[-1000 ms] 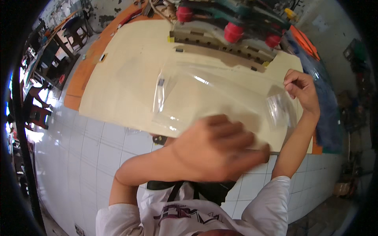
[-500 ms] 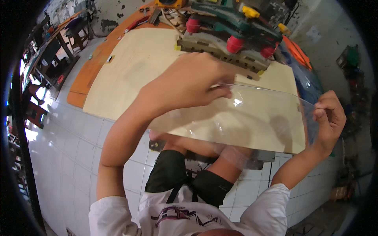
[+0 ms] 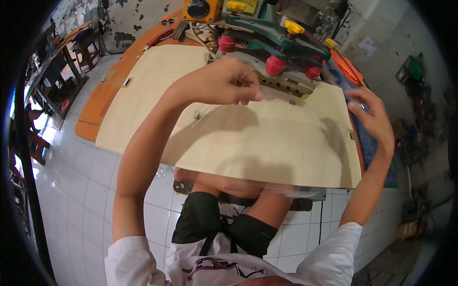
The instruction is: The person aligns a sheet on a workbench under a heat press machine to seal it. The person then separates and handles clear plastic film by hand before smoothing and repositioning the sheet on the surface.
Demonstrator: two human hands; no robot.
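Observation:
My left hand [image 3: 223, 82] hovers above a pale thin board [image 3: 267, 143], fingers curled in toward the thumb, with nothing visible between them. Over the board's right edge is my right hand [image 3: 371, 113], slightly blurred, its fingers apart and holding nothing. The board lies across the table, its near edge overhanging my lap. A bright glint on the board below my left wrist looks like clear plastic [image 3: 198, 116]. Some see-through film [image 3: 163, 172] also shows past the board's near left edge. Just beyond the board stands a green clamping machine [image 3: 267, 38] with red knobs.
The orange-brown table [image 3: 90, 117] shows along the left side. A red-handled tool [image 3: 158, 39] and a yellow box with a black dial [image 3: 200, 9] lie toward the back. Blue plastic [image 3: 355, 128] and an orange item [image 3: 347, 66] are at the right. White floor tiles surround the table.
Both hands held a clear plastic sheet stretched over the board; now they have let go of it. My right hand has moved up and left with its fingers spread; the left shifted slightly left.

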